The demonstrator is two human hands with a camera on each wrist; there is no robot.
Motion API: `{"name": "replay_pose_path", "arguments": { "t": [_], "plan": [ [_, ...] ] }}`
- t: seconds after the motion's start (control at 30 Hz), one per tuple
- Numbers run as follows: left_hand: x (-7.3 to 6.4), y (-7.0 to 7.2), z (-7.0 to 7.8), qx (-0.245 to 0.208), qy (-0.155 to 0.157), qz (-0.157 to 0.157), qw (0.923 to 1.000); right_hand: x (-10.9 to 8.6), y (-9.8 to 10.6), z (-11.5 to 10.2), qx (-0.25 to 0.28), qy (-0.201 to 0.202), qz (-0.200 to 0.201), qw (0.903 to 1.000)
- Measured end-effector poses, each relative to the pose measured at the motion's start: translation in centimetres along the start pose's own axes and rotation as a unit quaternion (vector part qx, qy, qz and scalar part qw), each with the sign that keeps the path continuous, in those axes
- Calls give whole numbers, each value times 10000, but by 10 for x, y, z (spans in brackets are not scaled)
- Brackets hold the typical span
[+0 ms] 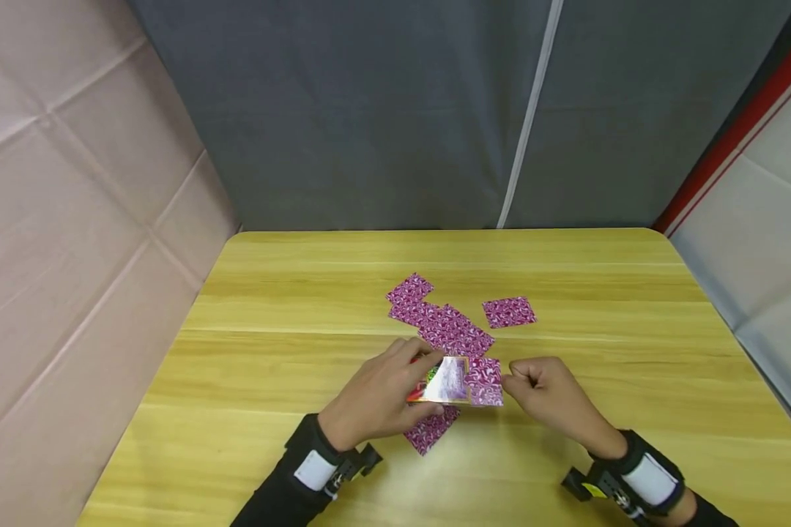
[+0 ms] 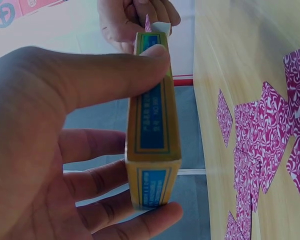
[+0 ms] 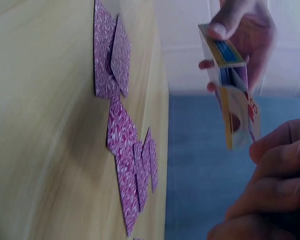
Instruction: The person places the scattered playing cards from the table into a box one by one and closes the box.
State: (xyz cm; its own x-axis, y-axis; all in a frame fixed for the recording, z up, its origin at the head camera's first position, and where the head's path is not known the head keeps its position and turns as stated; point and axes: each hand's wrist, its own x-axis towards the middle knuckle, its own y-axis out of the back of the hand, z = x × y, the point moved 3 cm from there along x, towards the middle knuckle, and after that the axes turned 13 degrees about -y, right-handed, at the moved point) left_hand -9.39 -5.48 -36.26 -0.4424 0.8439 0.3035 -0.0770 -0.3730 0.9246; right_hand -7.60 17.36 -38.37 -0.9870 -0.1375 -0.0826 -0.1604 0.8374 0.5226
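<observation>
My left hand [image 1: 385, 388] grips a small card box [image 1: 450, 380], its thumb along one narrow side and fingers on the other. The box has a shiny printed face, and blue panels with gold borders on its sides. From its right end a playing card [image 1: 485, 380] with a purple-and-white swirl back sticks out. In the right wrist view, red marks show on a card face [image 3: 253, 116] beside the box's flap [image 3: 235, 117]. My right hand [image 1: 554, 399] has its fingers curled, with the thumb side right at the card's outer edge.
Several swirl-backed cards [image 1: 455, 329] lie overlapping on the wooden table [image 1: 270, 351] beyond the box. One card [image 1: 509, 312] lies apart to the right, and another card [image 1: 431, 432] is nearer, below the left hand. A grey curtain [image 1: 369, 117] hangs behind the table.
</observation>
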Motion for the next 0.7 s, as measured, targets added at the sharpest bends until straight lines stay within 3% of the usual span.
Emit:
{"name": "replay_pose_path", "arguments": {
  "t": [0.2,0.27,0.4,0.5,0.6,0.7],
  "plan": [
    [0,0,0,-18,-73,27,10000,-5,-4,-29,32,775,88,9969],
    [-1,1,0,-55,-27,13,10000,-6,-3,-31,109,1241,233,9919],
    [-1,3,-2,-104,109,-32,9999,-3,-3,-26,205,2660,377,9630],
    [-2,5,-3,-115,170,-49,9998,-1,-7,-19,-238,3433,374,9382],
    [-3,5,-3,-126,162,-47,9998,0,-11,-14,-750,3736,442,9235],
    [-4,5,-4,-126,159,-44,9998,0,-14,-13,-1011,3795,486,9184]
  ]
}}
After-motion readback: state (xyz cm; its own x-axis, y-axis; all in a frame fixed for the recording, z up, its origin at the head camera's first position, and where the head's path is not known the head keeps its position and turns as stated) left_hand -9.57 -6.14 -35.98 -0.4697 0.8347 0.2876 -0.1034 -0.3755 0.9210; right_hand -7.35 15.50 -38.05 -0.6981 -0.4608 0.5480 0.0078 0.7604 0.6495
